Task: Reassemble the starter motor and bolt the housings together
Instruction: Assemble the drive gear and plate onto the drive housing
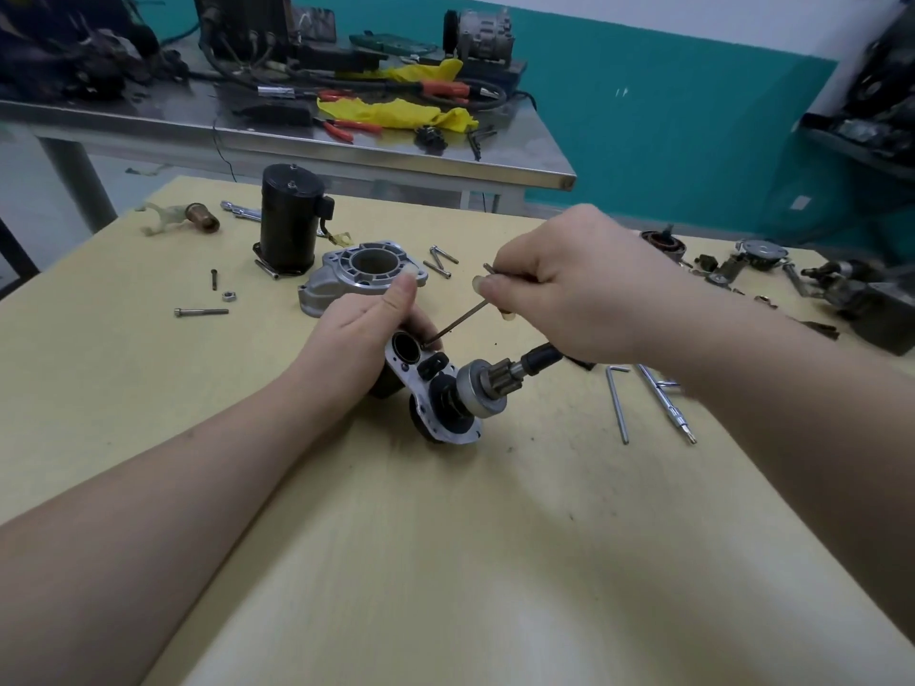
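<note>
The starter sub-assy (435, 388) lies on the yellow table (445, 561), centre of view, pinion shaft pointing right. L hand (366, 329) wraps it from behind, fingers curled round the body, thumb up, so it's gripped firm. R hand (559, 284) pinches the short leg of an Allen key (455, 321) betw. thumb & fingers; the long leg slants down-left w/ its tip at a screw spot on the plate, just beside the round bore. Looks like a plate screw is being run in, tho the screw head itself is too small to make out. To do this well: keep the key in line w/ the screw axis, seat the tip fully before any torque, spin by fingertips first, snug only at the end. L hand should stop the body rolling on its round end. Still to fit, I'd judge: alu nose housing (364, 282) and black motor can (289, 215), both standing behind the L hand, plus long bolts (440, 262) near the housing and one bolt (200, 312) off to the left. Spare hex key (617, 401) lies right of the assy.
</note>
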Action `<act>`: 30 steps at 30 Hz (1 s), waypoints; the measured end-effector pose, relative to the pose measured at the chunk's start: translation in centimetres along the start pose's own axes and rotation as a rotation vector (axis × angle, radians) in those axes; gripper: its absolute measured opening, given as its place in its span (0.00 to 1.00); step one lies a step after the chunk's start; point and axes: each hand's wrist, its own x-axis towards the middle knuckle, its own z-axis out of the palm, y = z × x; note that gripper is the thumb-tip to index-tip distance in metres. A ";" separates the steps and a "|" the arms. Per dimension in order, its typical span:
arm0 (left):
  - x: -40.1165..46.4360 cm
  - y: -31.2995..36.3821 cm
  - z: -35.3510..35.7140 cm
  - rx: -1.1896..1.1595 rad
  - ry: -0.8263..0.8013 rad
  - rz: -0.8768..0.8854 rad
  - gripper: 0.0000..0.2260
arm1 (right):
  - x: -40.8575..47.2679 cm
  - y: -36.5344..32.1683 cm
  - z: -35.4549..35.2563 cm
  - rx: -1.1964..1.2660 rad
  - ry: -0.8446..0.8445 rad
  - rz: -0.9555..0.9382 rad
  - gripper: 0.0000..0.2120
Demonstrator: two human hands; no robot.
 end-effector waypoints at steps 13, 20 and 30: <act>0.3 -0.6 0.3 -0.071 0.057 0.049 0.32 | -0.7 -2.4 0.7 -0.187 0.078 0.026 0.25; 0.3 -0.9 0.5 0.003 0.106 0.097 0.31 | -0.5 -1.5 2.8 0.151 0.217 0.104 0.25; -0.6 -0.2 -0.6 0.104 0.153 0.041 0.25 | 0.3 2.8 3.6 0.250 0.624 -0.109 0.17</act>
